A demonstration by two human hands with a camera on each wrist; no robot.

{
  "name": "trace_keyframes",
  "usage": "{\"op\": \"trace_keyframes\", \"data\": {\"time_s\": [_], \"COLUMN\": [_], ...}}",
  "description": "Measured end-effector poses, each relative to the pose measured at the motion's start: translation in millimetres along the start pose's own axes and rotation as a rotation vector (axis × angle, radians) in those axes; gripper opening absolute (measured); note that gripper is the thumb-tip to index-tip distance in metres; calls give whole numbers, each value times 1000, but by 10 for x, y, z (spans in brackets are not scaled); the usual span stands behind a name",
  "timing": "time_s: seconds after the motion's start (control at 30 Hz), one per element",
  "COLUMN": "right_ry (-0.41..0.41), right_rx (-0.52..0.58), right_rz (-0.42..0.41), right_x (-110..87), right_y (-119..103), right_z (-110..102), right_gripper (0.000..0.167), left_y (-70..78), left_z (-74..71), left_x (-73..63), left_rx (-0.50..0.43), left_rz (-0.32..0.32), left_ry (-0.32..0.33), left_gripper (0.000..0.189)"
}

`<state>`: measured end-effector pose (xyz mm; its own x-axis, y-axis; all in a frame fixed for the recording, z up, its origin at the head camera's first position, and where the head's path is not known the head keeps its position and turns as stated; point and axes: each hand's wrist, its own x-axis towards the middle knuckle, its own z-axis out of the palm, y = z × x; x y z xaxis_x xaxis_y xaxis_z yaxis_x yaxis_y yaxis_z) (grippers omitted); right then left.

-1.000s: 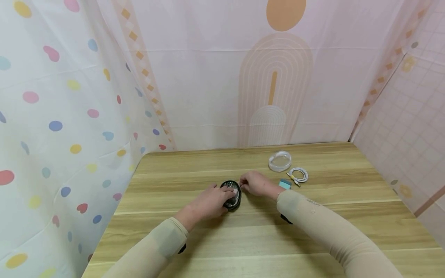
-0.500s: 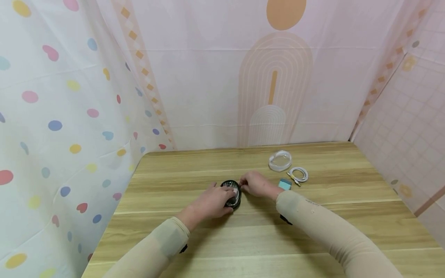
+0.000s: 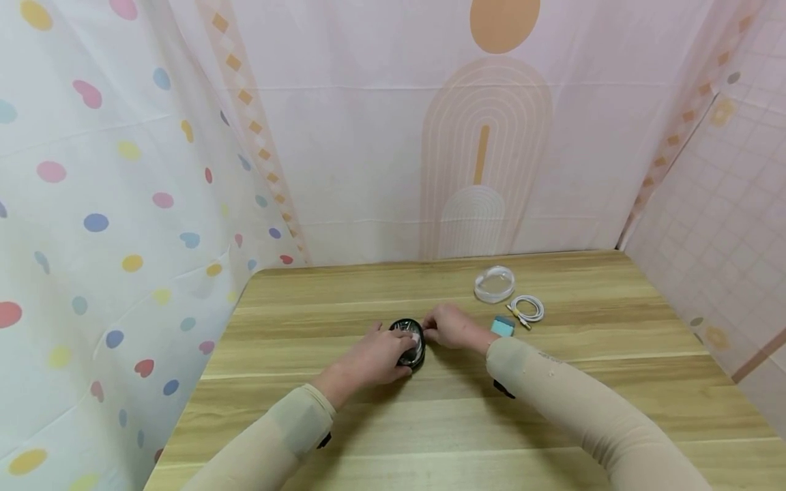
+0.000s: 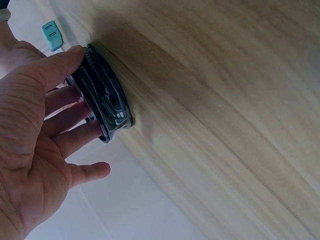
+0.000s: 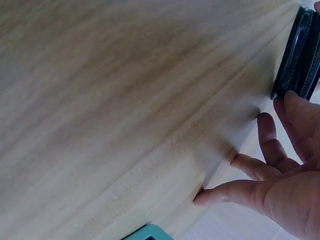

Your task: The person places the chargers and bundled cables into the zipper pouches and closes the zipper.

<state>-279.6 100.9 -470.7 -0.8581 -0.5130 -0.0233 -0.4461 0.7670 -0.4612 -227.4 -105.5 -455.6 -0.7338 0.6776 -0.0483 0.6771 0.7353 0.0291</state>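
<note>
Barely shifting, the left hand (image 3: 370, 355) is gripping the black case (image 4: 104, 91), seemingly steadying it while the right hand (image 3: 452, 327) is pinching it on the right.

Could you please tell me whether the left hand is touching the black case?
Touching. The left wrist view shows the left hand with its fingers resting against the black case, no gap visible.

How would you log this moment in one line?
left hand: holds black zip case | right hand: thumb and fingertip pinch at its edge | table: teal block, coiled white cable, clear round container
</note>
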Motion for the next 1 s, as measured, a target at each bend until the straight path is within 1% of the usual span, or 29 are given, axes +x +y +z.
{"op": "trace_keyframes", "data": {"time_s": [0.1,0.23,0.33,0.4,0.47,0.6,0.67,0.8,0.9,1.0], "right_ry": [-1,4,6,5,13,8,-2,-17,-8,-2], "right_rx": [-11,-15,-24,-38,-51,-36,-25,-31,-53,-37], "right_rz": [23,81,100,94,69,18,-3,-14,-33,-40], "right_x": [-6,-14,-20,-22,-22,-17,-12,-7,3,19], "right_y": [-12,-46,-70,-74,-68,-36,-23,-13,-8,8], "right_z": [10,4,-8,-13,-15,-27,-37,-45,-30,0], "right_gripper": [10,11,12,10,8,7,9,8,9,8], "left_y": [4,8,3,-4,-15,-44,-56,-78,-91,-104], "left_z": [7,0,-11,-18,-20,-4,6,19,28,46], "left_x": [-3,0,7,11,19,41,47,55,56,51], "left_rx": [-5,-7,-13,-27,-38,-37,-30,-37,-18,2], "left_rz": [7,20,26,24,19,6,-3,-28,-42,-42], "left_ry": [4,13,20,29,48,93,100,99,78,48], "left_gripper": [52,52,52,50,48,45,45,48,52,56]}}
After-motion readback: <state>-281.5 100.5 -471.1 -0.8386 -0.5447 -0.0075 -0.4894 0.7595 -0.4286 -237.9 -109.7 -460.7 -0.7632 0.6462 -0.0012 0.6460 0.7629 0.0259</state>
